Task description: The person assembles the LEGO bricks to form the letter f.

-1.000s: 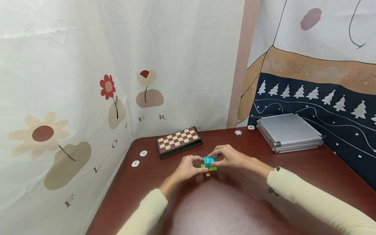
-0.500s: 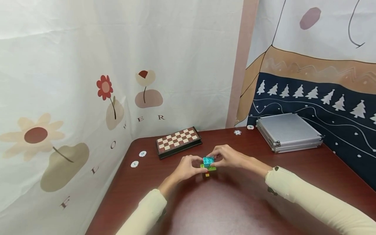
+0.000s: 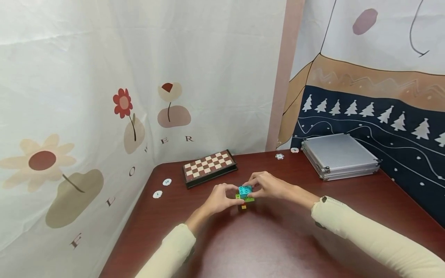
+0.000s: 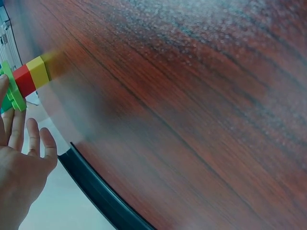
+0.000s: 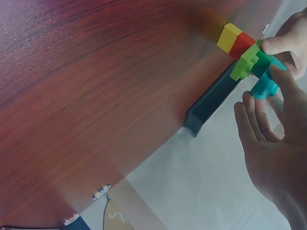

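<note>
A small brick stack [image 3: 245, 194] stands on the dark wooden table [image 3: 264, 247]: yellow at the bottom, then red, a light green plate and a turquoise brick [image 3: 245, 189] on top. My left hand [image 3: 235, 195] pinches the stack at the green plate from the left. My right hand [image 3: 251, 187] grips the turquoise brick from the right. In the right wrist view the turquoise brick [image 5: 266, 84] sits between the right hand's fingers [image 5: 259, 120], above the green plate [image 5: 244, 61], red brick [image 5: 241, 44] and yellow brick [image 5: 229, 37]. The left wrist view shows the stack [image 4: 26, 79] at my fingertips [image 4: 12, 120].
A folded chessboard [image 3: 209, 166] lies behind the hands. A silver metal case [image 3: 338, 155] sits at the back right. Poker chips lie at the left [image 3: 167, 182] [image 3: 157, 194] and near the case [image 3: 279, 156]. Printed curtains close off the left and back.
Both hands stay on the stack in nearly the same place. The view has drifted slightly.
</note>
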### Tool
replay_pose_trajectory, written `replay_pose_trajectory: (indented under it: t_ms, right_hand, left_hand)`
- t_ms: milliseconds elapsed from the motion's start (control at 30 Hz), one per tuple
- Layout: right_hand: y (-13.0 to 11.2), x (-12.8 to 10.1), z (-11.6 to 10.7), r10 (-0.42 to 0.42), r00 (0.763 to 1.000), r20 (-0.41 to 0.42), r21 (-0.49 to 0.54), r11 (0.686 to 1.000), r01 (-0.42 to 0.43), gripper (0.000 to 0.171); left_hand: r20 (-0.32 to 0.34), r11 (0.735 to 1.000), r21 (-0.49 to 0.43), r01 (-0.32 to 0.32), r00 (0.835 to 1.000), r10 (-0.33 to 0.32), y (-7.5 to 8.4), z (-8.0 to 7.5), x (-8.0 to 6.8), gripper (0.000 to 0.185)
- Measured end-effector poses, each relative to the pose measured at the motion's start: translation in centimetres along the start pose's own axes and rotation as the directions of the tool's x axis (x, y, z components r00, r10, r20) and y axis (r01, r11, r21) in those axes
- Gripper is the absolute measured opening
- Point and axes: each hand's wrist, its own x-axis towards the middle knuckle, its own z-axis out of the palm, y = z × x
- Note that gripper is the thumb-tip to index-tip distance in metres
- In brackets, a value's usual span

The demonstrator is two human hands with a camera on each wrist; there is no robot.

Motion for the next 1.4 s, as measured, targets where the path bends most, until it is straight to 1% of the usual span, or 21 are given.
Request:
replay_pose_trajectory:
  t_ms: [233, 467, 600, 667, 767, 833, 900, 1100, 1233, 1333, 1400]
  right_hand:
    - [0.0, -0.2, 0.4, -0.01, 1.0, -0.019, -0.03, 1.0, 0.01, 0.034]
    - [0.4, -0.6, 0.7, -0.02, 0.999, -0.051, -0.019, 1.0, 0.019, 0.033]
    - [0.6, -1.0, 1.0, -0.017, 0.998, -0.06, 0.016, 1.0, 0.018, 0.032]
    - [0.7, -1.1, 1.2, -0.011, 0.998, -0.064, 0.045, 0.999, 0.014, 0.032]
    - [0.9, -1.2, 1.4, -0.007, 0.997, -0.081, 0.069, 0.998, 0.013, 0.03]
    - [1.0, -1.3, 1.5, -0.006, 0.996, -0.093, 0.068, 0.998, 0.012, 0.03]
    - [1.2, -1.4, 1.5, -0.002, 0.995, -0.1, 0.064, 0.998, 0.009, 0.03]
    - [1.7, -1.6, 1.3, 0.032, 0.994, -0.102, 0.101, 0.995, -0.021, 0.034]
    - [2.2, -1.4, 1.1, 0.075, 0.99, -0.123, 0.153, 0.987, -0.056, 0.038]
    - [2.8, -1.3, 1.1, 0.101, 0.984, -0.146, 0.183, 0.98, -0.074, 0.034]
    - [3.4, -1.4, 1.2, 0.095, 0.982, -0.166, 0.19, 0.98, -0.063, 0.03]
  left_hand:
    - [-0.003, 1.0, 0.025, -0.008, 1.0, 0.008, 0.0, 0.2, 0.0, 0.045]
    - [-0.014, 0.999, 0.02, -0.028, 1.0, 0.028, 0.0, 0.5, 0.0, 0.046]
    - [-0.017, 0.999, 0.009, -0.035, 0.999, 0.035, 0.0, 0.7, 0.0, 0.045]
    - [-0.016, 0.999, -0.012, -0.043, 0.999, 0.043, 0.0, 0.8, 0.1, 0.043]
    - [-0.013, 0.996, -0.074, -0.053, 0.999, 0.052, 0.0, 1.0, 0.2, 0.041]
    - [-0.008, 0.992, -0.117, -0.048, 0.999, 0.047, 0.0, 1.1, 0.3, 0.04]
    - [-0.007, 0.989, -0.138, -0.044, 0.999, 0.043, 0.1, 1.3, 0.3, 0.039]
    - [-0.006, 0.989, -0.146, -0.019, 1.0, 0.018, 0.4, 1.7, 0.4, 0.039]
    - [-0.037, 0.987, -0.164, 0.0, 0.999, -0.006, 0.6, 2.0, 0.8, 0.043]
    - [-0.069, 0.985, -0.175, 0.012, 0.997, -0.025, 0.8, 2.3, 1.2, 0.048]
    - [-0.092, 0.984, -0.176, 0.019, 0.995, -0.036, 1.0, 2.6, 1.5, 0.051]
